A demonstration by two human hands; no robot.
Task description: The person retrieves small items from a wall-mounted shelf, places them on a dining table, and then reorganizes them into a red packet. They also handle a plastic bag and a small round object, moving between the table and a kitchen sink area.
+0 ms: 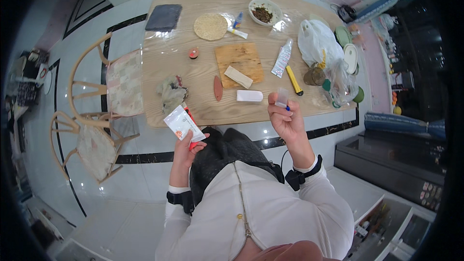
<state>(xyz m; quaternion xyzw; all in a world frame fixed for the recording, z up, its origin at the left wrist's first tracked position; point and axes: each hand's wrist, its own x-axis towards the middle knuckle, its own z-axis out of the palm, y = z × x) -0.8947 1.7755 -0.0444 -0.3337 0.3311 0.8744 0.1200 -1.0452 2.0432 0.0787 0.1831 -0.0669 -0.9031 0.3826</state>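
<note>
Low before the table's near edge, my left hand (188, 150) grips a white printed packet (184, 122) with an orange mark. A red item (190, 116) shows behind the packet, mostly hidden by it. Raised over the near right edge, my right hand (286, 121) pinches a small translucent plastic piece (281, 97). A small blue tip (288, 108) sticks out by those fingers; what it belongs to is hidden. Between the hands, a white oblong case (249, 96) lies on the table. Beyond it a folded beige cloth strip (238, 77) rests on a wooden board (246, 56).
A yellow utility knife (294, 81), a white tube (282, 58), a glass jar (314, 76) and plastic bags (319, 43) occupy the wooden table's (203, 105) right. Leftward are a reddish oval piece (217, 88), a crumpled cloth (172, 92) and a round woven mat (210, 26). Chairs (125, 83) stand left.
</note>
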